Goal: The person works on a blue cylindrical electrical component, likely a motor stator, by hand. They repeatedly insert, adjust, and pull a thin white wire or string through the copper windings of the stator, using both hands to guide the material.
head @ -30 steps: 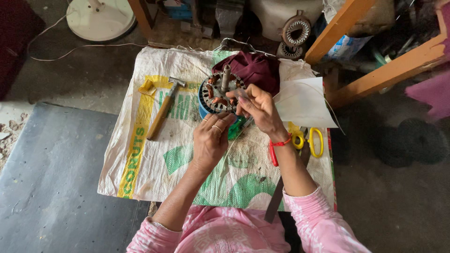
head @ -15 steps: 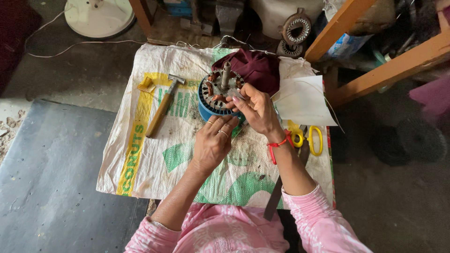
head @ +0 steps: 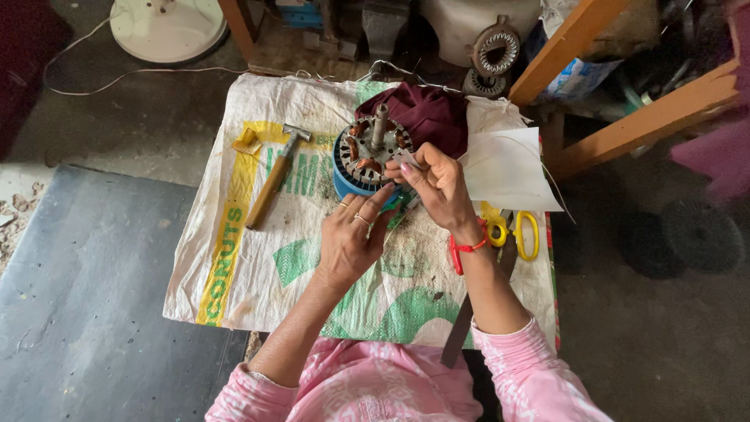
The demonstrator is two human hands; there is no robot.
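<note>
A round motor stator (head: pixel 367 156) with a blue rim, copper windings and a grey centre shaft stands on a printed woven sack (head: pixel 258 258). My right hand (head: pixel 437 187) rests at its right edge, fingers pinched on a small pale slip by the windings. My left hand (head: pixel 351 238) lies just below the stator, fingertips touching its lower rim and a green piece under it. Both wrists come up from pink sleeves; the right one wears a red band.
A wooden-handled hammer (head: pixel 273 184) lies left of the stator. A maroon cloth (head: pixel 430 113) and white paper sheet (head: pixel 508 168) sit behind and right. Yellow-handled scissors (head: pixel 516 230) lie by my right wrist. Wooden frame bars (head: pixel 625 133) and metal parts crowd the far right; a grey mat (head: pixel 86 297) lies left.
Both hands stay at the stator. My left hand has slid slightly up toward its lower rim, and my right fingers have shifted at the right edge.
</note>
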